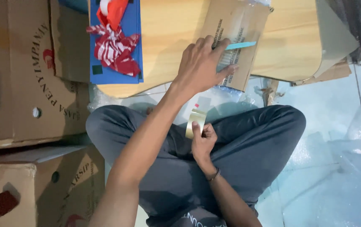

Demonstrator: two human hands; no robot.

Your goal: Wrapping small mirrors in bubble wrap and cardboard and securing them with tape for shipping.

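My left hand (201,67) reaches far out over a flat, brown cardboard-wrapped parcel (235,38), fingers curled around a slim light-blue cutter (239,45) whose tip points right across the parcel's face. The palm rests on the parcel's near left part. My right hand (203,141) sits close in over my lap, thumb and fingers pinched on a roll of clear packing tape (195,122), held on edge so I see its tan side. Both hands are closed on what they hold.

The parcel lies tilted on a pale wooden board (172,29), which spreads left and right at the far side of the scene. On the board's left end lies a blue sheet (134,38) with a red-and-white checked cloth (113,48) bunched on top. My crossed legs in dark grey trousers (252,143) fill the near middle. Stacked cardboard boxes (16,84) stand at the left. To the right, the pale blue tiled floor (336,109) carries crumpled clear plastic wrap (357,159).
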